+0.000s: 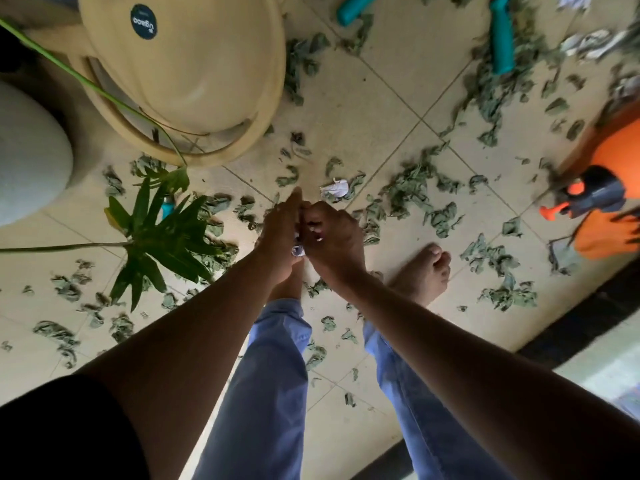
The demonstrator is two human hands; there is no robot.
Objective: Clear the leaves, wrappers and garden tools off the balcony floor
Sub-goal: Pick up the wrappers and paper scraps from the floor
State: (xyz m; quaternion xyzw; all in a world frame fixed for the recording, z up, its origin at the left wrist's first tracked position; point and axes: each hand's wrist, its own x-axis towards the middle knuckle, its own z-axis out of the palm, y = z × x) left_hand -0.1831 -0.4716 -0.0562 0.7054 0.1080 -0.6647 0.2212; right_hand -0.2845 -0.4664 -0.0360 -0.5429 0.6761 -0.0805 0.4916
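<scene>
My left hand and my right hand meet above the tiled floor. Between them sits a small crumpled white wrapper, mostly hidden; both hands hold it, the right hand's fingers curled round it. Another crumpled white wrapper lies on the floor just beyond the hands. Dry green leaves are scattered all over the tiles. Two teal-handled garden tools lie at the top among leaves. A small teal item shows behind a plant leaf.
A big cream planter stands at upper left with a grey pot beside it; a live green plant leaf hangs over the floor. An orange spray bottle stands at right. More white wrappers lie top right. My bare feet stand on the tiles.
</scene>
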